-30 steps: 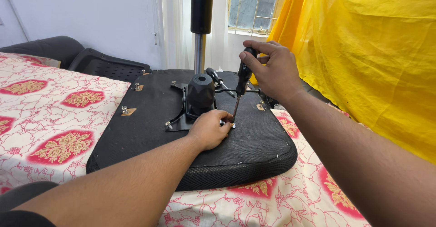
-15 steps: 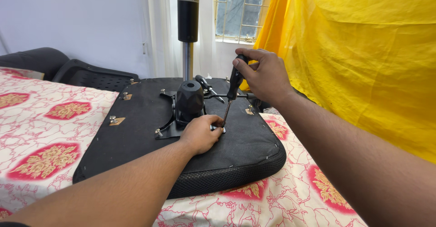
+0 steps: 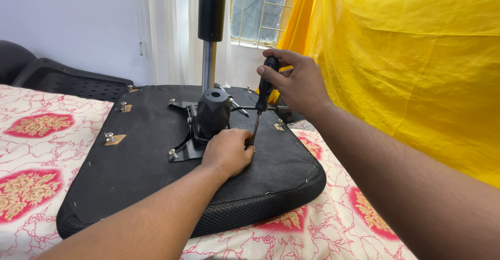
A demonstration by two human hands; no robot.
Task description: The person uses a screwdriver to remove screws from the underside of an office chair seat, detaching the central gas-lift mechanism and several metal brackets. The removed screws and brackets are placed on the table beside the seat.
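Small room, pale wall at the back, barred window (image 3: 258,10) above, large yellow cloth (image 3: 406,67) draped down the right side. Bed sheet (image 3: 36,156) in cream with red and gold flower motifs underneath everything.

Upside-down office chair seat (image 3: 156,171) lying flat on the sheet, black fabric underside up, mesh edge facing the camera. Black metal mounting plate (image 3: 183,146) at its middle, with a faceted black housing (image 3: 213,113) standing on it and a gas-lift column (image 3: 210,26) rising straight up behind, chrome below, black above. Silver bolts (image 3: 110,136) on small tan pads along the left edge of the seat, apart from the plate. Black perforated chair back (image 3: 67,80) lying beyond the seat at upper left.

Right hand (image 3: 294,85) closed around the black handle of a screwdriver (image 3: 262,99), fingers wrapped over its top, shaft tilted slightly and pointing down to the seat just right of the plate. Left hand (image 3: 228,150) resting on the seat fabric, fingers curled in around the lower end of the shaft, pinching at the tip; whatever sits under the tip hidden by those fingers. Both forearms reaching in from the bottom of the view, the two hands near one another, one above the other.
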